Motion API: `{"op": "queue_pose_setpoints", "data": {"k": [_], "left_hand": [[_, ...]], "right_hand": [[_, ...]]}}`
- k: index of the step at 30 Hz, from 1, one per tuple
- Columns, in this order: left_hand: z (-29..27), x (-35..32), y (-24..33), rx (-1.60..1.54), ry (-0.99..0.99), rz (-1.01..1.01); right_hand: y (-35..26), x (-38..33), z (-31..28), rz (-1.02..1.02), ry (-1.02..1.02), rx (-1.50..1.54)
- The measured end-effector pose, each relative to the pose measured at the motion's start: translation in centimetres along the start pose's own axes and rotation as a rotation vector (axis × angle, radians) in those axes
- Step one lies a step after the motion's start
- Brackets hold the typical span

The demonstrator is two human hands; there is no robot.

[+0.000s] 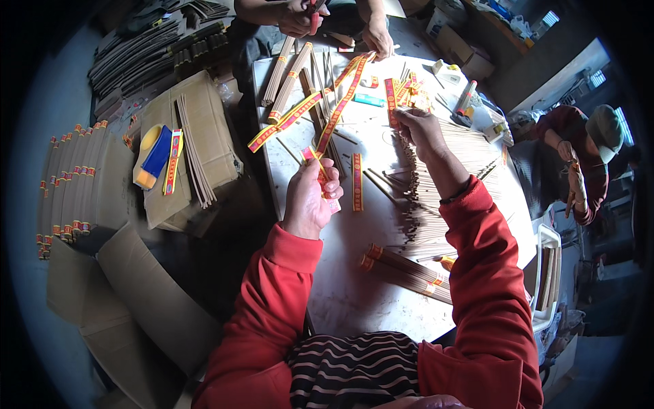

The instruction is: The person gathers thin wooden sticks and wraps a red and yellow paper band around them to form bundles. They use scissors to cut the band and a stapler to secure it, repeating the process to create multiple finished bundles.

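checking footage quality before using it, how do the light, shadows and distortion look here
In the head view, strong light washes the white tabletop nearly featureless toward its right side; in the head view, deep shadow hides detail between the carton and tabletop; the head view's corners fall to black, and near its fisheye rim the co-worker at right looks tilted and dim.

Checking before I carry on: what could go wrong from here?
The right hand reaches across loose sticks, so its sleeve might scatter them. The long label strips cross one another and could tangle. The left hand might crease the label it holds.
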State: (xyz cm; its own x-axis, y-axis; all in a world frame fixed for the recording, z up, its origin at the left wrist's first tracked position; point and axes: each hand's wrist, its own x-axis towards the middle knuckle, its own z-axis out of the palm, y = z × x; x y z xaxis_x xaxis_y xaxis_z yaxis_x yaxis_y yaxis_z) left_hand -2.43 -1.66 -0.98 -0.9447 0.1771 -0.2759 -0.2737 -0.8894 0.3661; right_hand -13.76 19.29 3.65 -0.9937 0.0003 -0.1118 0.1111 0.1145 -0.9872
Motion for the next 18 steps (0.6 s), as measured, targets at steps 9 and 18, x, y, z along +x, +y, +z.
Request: {"op": "queue_pose_setpoints", "data": {"k": [9, 18], "left_hand": [[1.4, -0.9, -0.8, 0.167, -0.023, -0.012], [1.2, -0.9, -1.2, 0.028, -0.273, 0.162]], "right_hand": [[1.9, 11.0, -4.5, 0.190, 0.447, 0.115], [-1.3, -6.1, 3.0, -0.057, -0.284, -0.146]]}}
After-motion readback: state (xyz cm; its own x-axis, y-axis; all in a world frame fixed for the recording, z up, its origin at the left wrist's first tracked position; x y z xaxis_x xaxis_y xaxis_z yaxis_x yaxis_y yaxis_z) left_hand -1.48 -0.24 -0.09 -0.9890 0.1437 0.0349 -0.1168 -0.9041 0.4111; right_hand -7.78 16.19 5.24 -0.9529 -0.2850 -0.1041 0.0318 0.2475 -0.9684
